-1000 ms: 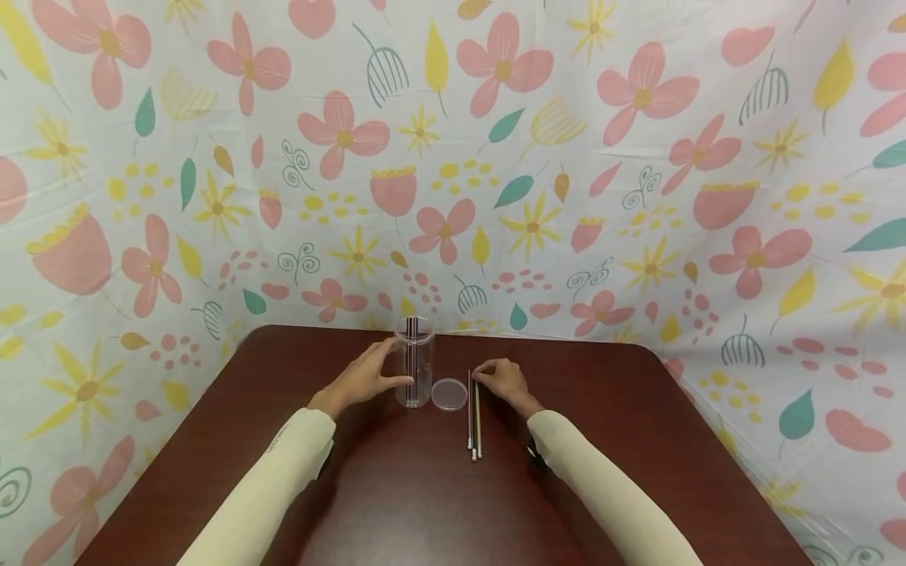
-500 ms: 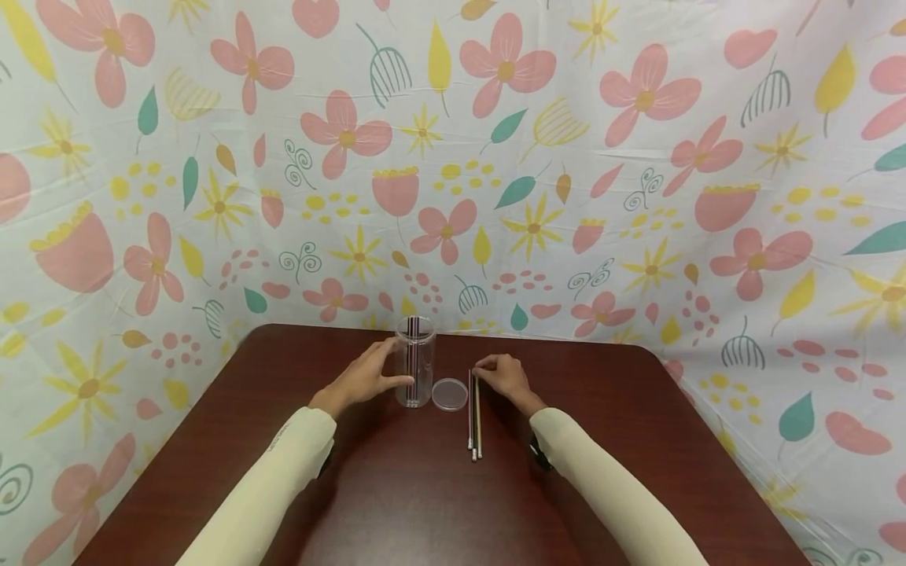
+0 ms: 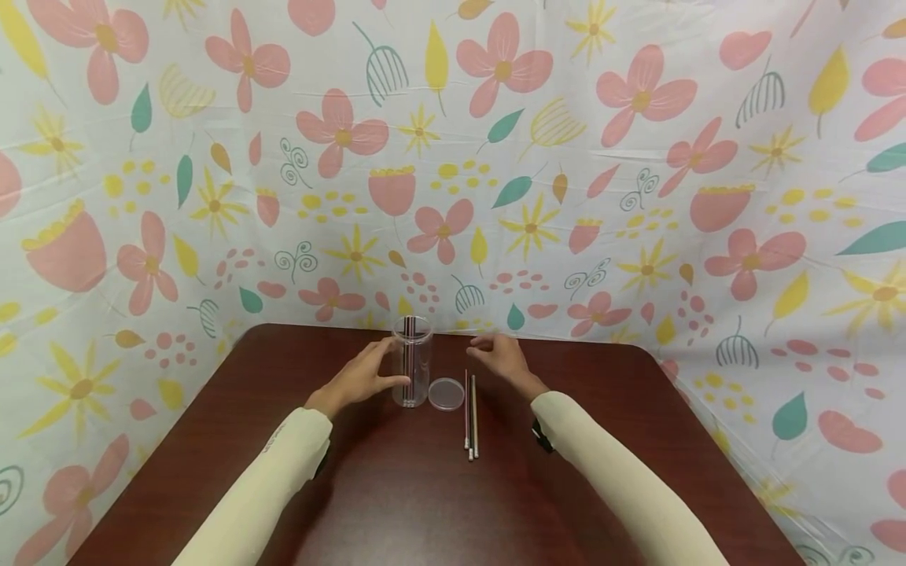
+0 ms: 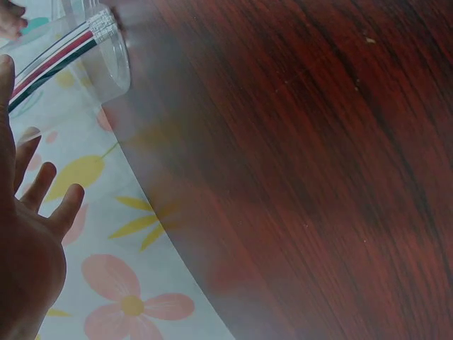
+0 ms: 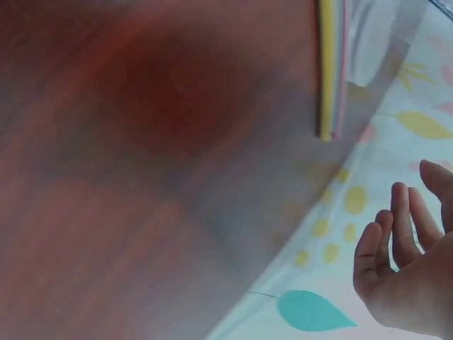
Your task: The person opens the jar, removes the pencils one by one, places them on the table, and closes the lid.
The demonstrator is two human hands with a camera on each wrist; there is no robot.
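Observation:
A clear cylindrical jar (image 3: 422, 369) stands on the table with several striped pencils (image 3: 408, 354) upright inside it. My left hand (image 3: 361, 373) holds the jar from its left side, thumb across the front and fingers toward the back. In the left wrist view, the pencils' white-tipped ends show through the jar wall (image 4: 117, 64). Three pencils (image 3: 470, 417) lie side by side on the table, eraser ends toward me. Just beyond their far ends, my right hand (image 3: 501, 358) hovers with nothing in it, its fingers loosely bent in the right wrist view.
A round clear lid (image 3: 446, 395) lies flat between the jar and the loose pencils. The dark reddish wooden table (image 3: 396, 503) ends shortly behind the jar. A flower-patterned cloth (image 3: 453, 157) hangs behind and along both sides.
My right hand has let go of the loose pencils' far ends and risen slightly away from them. The left hand keeps its place at the jar.

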